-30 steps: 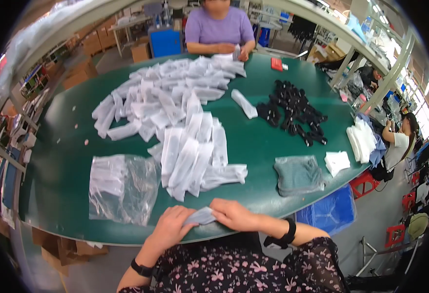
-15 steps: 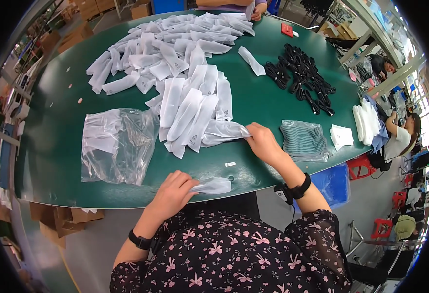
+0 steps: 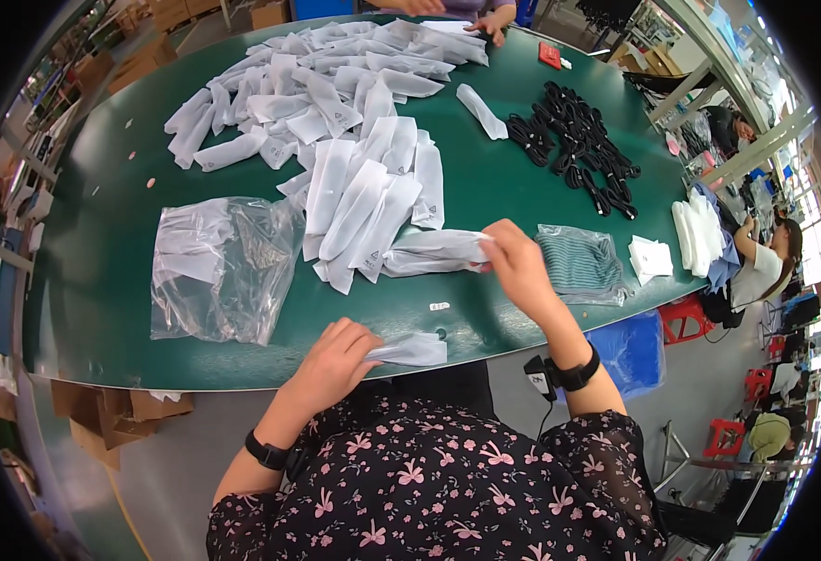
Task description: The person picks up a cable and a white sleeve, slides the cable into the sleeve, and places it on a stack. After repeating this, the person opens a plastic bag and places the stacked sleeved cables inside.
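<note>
Left hand: the person's left hand [image 3: 335,363] is curled, thumb and fingers closed on the left end of a small flat pouch of thin whitish film [image 3: 417,350] lying along the near rim of the green table [image 3: 102,243].
Right hand: the person's right hand [image 3: 521,266] is partly bent, thumb and fingertips at the right end of a long filled white film pouch [image 3: 434,255]; whether it grips or only touches cannot be told.
Near pouch risk: so close to the rim, the small pouch could slide off if the left fingers loosen; the thin film might also crease under them.
Heap risk: the long pouch adjoins a loose overlapping heap of white film pouches [image 3: 359,210], so a sideways pull could drag neighbours along.
Wrist device risk: a small black box with a dangling cable [image 3: 538,374] hangs at the right wrist and could catch the table's edge as the arm draws back.
Near edge: it curves just in front of the body, leaving the left hand little margin.
Left room: a crinkled clear plastic bag of white sheets [image 3: 261,280] limits sideways travel.
Right room: bare green surface lies between the two pouches and reaches toward a teal ribbed textile in clear wrap [image 3: 578,265], beside the right hand.
Far room: a green strip separates the heap from a tangle of black coiled cords [image 3: 574,140].
</note>
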